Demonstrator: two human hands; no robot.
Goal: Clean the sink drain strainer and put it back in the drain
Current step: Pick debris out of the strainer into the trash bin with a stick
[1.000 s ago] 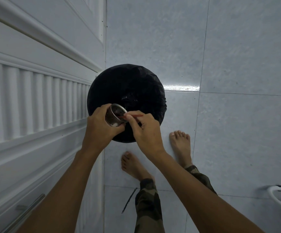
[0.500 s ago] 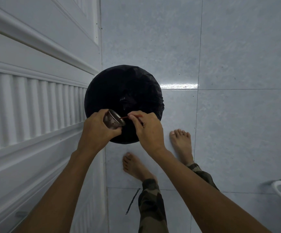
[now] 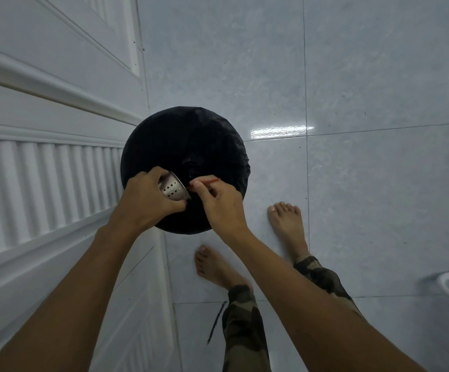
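I'm gripping the strainer [image 3: 171, 189] in my left hand [image 3: 145, 202] above the bin [image 3: 185, 135], my right hand [image 3: 224, 204] pinching a stick [image 3: 207, 181], so I judge cleaning unfinished and refitting pending.

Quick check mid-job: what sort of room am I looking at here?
Probably a home kitchen or utility area: glossy tiled floor, white panelled door, black-lined bin under the strainer.
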